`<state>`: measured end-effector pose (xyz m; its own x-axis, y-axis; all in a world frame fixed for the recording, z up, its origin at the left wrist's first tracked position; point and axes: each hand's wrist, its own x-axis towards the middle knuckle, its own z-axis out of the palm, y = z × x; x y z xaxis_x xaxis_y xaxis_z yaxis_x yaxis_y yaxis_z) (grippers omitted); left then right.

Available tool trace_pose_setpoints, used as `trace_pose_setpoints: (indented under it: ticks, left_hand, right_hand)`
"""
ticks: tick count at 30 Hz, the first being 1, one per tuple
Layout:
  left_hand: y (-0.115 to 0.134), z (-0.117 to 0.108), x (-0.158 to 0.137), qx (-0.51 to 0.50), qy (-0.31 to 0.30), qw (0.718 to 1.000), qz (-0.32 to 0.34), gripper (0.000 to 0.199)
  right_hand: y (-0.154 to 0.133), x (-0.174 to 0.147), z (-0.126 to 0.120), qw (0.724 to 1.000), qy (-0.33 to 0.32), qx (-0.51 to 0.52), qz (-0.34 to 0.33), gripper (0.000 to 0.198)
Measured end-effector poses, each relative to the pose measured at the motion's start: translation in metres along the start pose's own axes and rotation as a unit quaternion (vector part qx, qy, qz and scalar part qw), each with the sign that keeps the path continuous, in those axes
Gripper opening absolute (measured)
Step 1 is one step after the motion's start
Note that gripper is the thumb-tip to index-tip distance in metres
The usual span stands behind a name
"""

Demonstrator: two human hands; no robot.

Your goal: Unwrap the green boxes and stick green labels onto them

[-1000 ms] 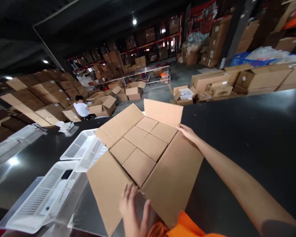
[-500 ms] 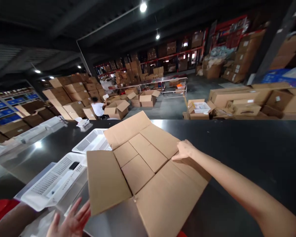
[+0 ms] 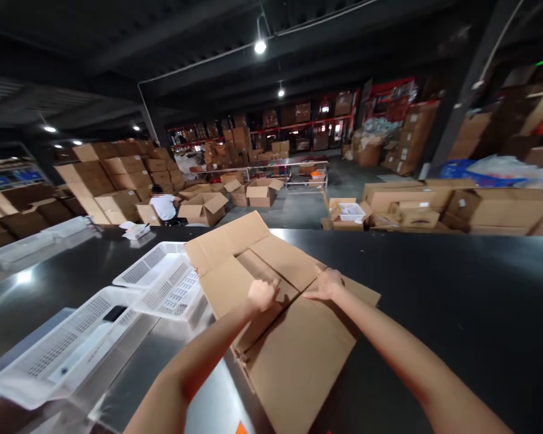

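Observation:
A brown cardboard box (image 3: 294,355) lies on the dark table, its top flaps spread out at the far, near and right sides. The left flap (image 3: 228,283) is folded inward over the opening. My left hand (image 3: 263,294) is closed at that flap's inner edge, with fingers curled over it. At the box's right side, my right hand (image 3: 326,284) grips the edge near a flap's fold. The inner panels below my left hand are partly covered.
White perforated baskets (image 3: 67,343) stand left of the box; one holds a dark object (image 3: 114,313), another printed packs (image 3: 180,290). Beyond the black tabletop (image 3: 434,289) are stacked cartons (image 3: 117,175), an open carton (image 3: 203,208) and a person in white (image 3: 164,206).
My left hand has come from the lower left onto the box, and the left flap has swung inward. My right hand stays on the right edge. The view has shifted slightly.

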<state>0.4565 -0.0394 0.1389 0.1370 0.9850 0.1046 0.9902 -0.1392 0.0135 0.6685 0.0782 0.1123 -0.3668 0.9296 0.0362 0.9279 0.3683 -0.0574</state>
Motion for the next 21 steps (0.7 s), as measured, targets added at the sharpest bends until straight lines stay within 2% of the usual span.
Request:
trace_pose_setpoints:
  ticks: [3,6,9,12,14,15,16,17,18,19,20,21]
  left_hand:
    - [-0.005,0.0,0.021,0.001,0.019,0.995,0.095,0.045]
    - [-0.009,0.006,0.044,-0.011,0.032,0.985,0.17,0.062]
    - [-0.013,0.021,0.063,-0.028,0.016,0.98,0.194,0.072]
    - [-0.018,0.036,0.074,-0.041,-0.006,0.979,0.198,0.07]
    - [-0.021,0.042,0.079,-0.047,-0.009,0.979,0.198,0.067]
    - [-0.022,0.044,0.081,-0.049,-0.01,0.979,0.198,0.065]
    - [-0.023,0.046,0.083,-0.051,-0.012,0.978,0.2,0.063]
    - [-0.024,0.048,0.084,-0.055,-0.013,0.978,0.202,0.061]
    - [-0.024,0.05,0.086,-0.06,-0.011,0.977,0.204,0.06]
    - [-0.025,0.052,0.087,-0.066,-0.008,0.976,0.207,0.06]
    - [-0.025,0.055,0.088,-0.074,-0.001,0.975,0.212,0.06]
    - [-0.025,0.058,0.089,-0.082,0.006,0.973,0.217,0.06]
  right_hand:
    - [-0.001,-0.008,0.003,0.999,0.0,-0.029,0.026,0.128]
    - [-0.002,-0.011,0.004,0.999,0.001,-0.036,0.029,0.119]
    - [-0.005,-0.014,0.0,1.0,-0.004,-0.017,0.008,0.111]
    - [-0.004,-0.023,-0.007,1.0,0.002,0.02,-0.006,0.104]
    - [0.005,-0.04,-0.007,0.999,0.026,0.038,0.011,0.1]
    - [0.013,-0.053,-0.004,0.996,0.061,0.056,0.045,0.096]
    - [0.021,-0.07,0.004,0.985,0.111,0.087,0.104,0.09]
    - [0.03,-0.09,0.015,0.961,0.168,0.133,0.176,0.085]
    - [0.037,-0.111,0.03,0.911,0.237,0.2,0.273,0.08]
    - [0.041,-0.133,0.048,0.847,0.267,0.28,0.364,0.083]
    - [0.042,-0.154,0.066,0.804,0.266,0.348,0.402,0.088]
    - [0.038,-0.174,0.083,0.786,0.26,0.375,0.416,0.093]
